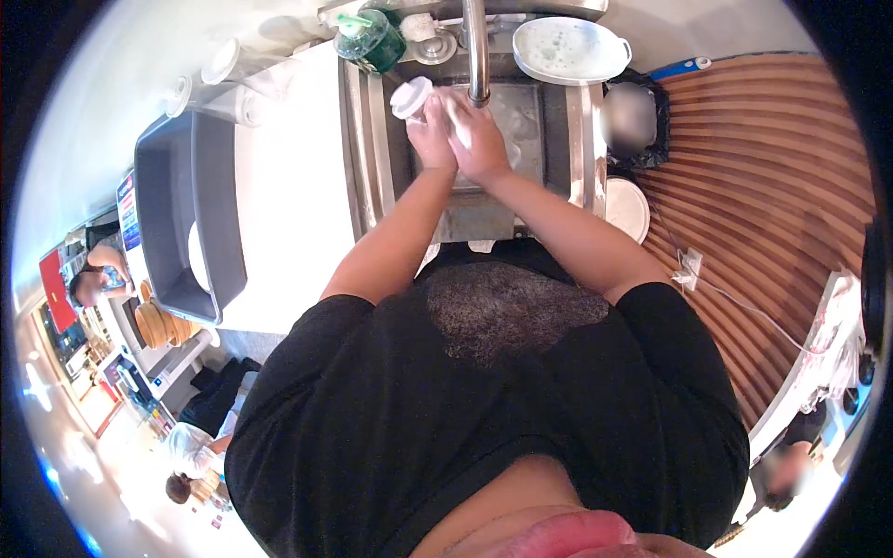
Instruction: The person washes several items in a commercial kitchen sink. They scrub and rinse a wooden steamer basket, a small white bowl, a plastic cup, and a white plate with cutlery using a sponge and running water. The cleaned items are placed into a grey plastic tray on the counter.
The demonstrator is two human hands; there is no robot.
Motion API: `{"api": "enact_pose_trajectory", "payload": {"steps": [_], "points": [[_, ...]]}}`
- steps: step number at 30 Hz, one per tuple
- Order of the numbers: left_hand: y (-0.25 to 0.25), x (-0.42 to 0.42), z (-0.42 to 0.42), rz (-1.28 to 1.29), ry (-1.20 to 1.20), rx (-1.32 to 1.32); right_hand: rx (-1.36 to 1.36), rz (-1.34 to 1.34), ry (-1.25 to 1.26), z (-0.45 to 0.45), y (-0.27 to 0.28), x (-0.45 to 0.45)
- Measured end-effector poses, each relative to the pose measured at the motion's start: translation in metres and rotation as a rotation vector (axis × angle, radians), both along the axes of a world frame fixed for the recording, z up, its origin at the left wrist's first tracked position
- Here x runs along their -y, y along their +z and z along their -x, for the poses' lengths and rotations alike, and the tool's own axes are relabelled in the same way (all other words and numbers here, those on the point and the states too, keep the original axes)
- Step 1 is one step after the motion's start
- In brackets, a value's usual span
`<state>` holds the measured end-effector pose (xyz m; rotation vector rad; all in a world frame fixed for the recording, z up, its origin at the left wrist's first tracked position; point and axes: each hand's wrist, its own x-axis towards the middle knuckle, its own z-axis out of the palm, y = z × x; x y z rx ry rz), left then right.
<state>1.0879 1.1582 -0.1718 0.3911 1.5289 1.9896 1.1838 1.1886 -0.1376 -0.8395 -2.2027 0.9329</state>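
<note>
Over a metal sink (499, 209), my two hands are pressed together just below the tap (478, 52). Fingers of my left hand (430, 143) close around a white round plastic piece (411, 96), whose rim juts out to the upper left. My right hand (480, 141) lies against the left one, with something white, foam or a cloth, along its fingers. The palms and whatever sits between them are hidden. A white oval basin (568, 49) with suds rests at the sink's back right corner. At the back left stands a pump bottle of green liquid (373, 45).
Left of the sink, a white counter (300, 209) holds a grey plastic tub (167, 209) and clear containers with white ends (244, 104). A white brush (418, 28) lies behind the sink. A black-lined bin (659, 139) stands right. Other people (192, 446) are in the background.
</note>
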Motion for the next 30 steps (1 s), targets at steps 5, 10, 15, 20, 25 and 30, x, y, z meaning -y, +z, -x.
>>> {"api": "enact_pose_trajectory", "payload": {"steps": [5, 10, 15, 20, 25, 30], "points": [[0.032, -0.007, -0.007, 0.200, -0.031, -0.080, 0.221, 0.057, -0.201, -0.025, -0.042, 0.005], [0.044, 0.001, -0.024, 0.182, -0.272, -0.146, -0.002, 1.652, -0.181, -0.054, -0.120, -0.050], [0.066, -0.006, -0.028, -0.030, -0.274, -0.344, -0.138, 2.111, 0.073, -0.072, -0.121, -0.046], [0.058, 0.007, 0.002, 0.066, -0.296, -0.863, 0.167, 1.885, 0.063, -0.053, -0.086, -0.037], [-0.009, 0.016, 0.046, 0.212, -0.317, -0.729, 0.836, 0.666, -0.244, -0.041, -0.118, -0.047], [0.004, 0.013, 0.064, 0.566, -0.186, -0.748, 0.840, 0.382, -0.084, -0.038, 0.026, -0.067]]}}
